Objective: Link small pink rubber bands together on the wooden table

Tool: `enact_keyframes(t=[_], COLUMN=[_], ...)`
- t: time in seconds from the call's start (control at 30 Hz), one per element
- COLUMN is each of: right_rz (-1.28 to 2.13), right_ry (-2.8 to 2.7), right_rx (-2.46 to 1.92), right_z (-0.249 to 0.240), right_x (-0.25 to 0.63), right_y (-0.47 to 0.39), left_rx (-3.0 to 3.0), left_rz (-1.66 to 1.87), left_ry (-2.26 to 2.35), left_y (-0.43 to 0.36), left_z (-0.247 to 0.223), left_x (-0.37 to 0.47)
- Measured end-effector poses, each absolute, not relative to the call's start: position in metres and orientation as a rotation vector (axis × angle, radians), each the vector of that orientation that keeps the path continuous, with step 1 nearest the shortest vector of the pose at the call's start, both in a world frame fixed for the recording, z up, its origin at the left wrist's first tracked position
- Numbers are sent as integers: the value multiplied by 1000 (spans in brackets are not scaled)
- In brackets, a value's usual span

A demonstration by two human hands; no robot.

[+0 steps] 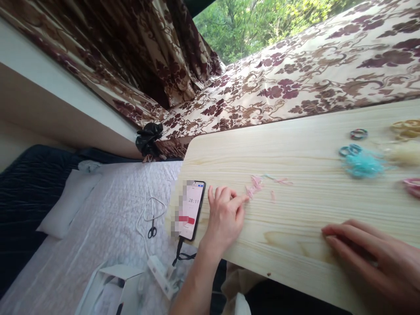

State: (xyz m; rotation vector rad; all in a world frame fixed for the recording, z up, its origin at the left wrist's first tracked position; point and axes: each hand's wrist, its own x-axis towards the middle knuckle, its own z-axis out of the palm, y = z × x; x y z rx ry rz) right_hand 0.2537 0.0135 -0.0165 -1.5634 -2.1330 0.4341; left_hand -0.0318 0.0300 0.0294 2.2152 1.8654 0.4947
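Note:
My left hand (pixel 226 214) rests on the light wooden table, fingers spread, with the index fingertip touching the near edge of a small heap of pink strands (pixel 254 186). These look like cut or loose small elastic bands. My right hand (pixel 370 253) lies lower right on the tabletop, fingers stretched out, thumb tip close beneath the index tip; nothing shows between them. Farther back are a fluffy turquoise pile (pixel 362 164), small blue rings (pixel 350 150) and a multicoloured ring (pixel 358 134).
A phone (pixel 192 210) showing a timer lies left of my left hand, its cable running off the table (pixel 295 210). Yellowish bands (pixel 407 129) and a pink band (pixel 411 187) sit at the right. On the bed (pixel 114 210) are scissors (pixel 152 231), a power strip (pixel 162 276) and an open white box (pixel 111 280).

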Motion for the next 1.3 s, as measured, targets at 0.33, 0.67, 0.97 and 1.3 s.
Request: enact_keyframes(t=[0.33,0.67,0.97,1.3], right_rz=[390,326,294,375], right_ry=[-2227,-2214,-2221,-2192], right_rx=[-1394,-1355,-1394,-1434], right_z=[-10,-5,-3,-4], right_x=[251,246,244,247], right_y=[14,15,15,15], left_rx=[2268,2161,2095,1910], left_rz=[504,604,648,867], left_ry=[1834,1919,1943,1889], left_y=[33,32,37,37], left_z=[32,29,29,37], left_x=[-23,-25,-19,-19])
